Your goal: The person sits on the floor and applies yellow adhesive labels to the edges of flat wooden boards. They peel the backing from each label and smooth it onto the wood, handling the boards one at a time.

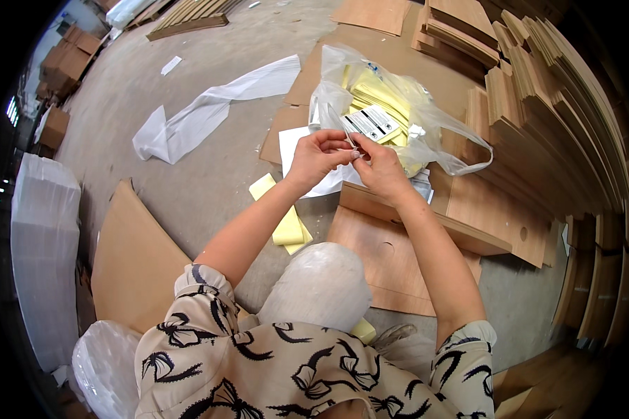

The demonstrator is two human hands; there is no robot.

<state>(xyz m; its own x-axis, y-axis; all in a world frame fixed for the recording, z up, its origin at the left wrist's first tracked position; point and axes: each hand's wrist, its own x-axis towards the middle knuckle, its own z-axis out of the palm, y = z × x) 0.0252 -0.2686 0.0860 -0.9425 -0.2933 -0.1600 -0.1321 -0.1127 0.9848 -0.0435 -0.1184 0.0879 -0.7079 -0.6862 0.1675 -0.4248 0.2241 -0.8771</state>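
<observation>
My left hand [316,159] and my right hand [382,170] meet in front of me, fingertips pinched together. Something small and pale is between them, too small and covered to name. Just beyond them lies an opened clear plastic bag [437,115] with handles. Yellow folded strips [379,98] fill it, and a white printed label sheet [370,123] rests on them. A white sheet [295,143] lies partly beneath my left hand. Below my right forearm is a wooden panel piece [426,222] standing on edge.
Stacked wooden boards [538,119] line the right side. A loose yellow strip [284,216] and a crumpled white foam sheet [217,105] lie on the floor. A brown cardboard sheet [136,258] and a wrapped white stack [45,258] are at left. A pallet [189,17] lies far off.
</observation>
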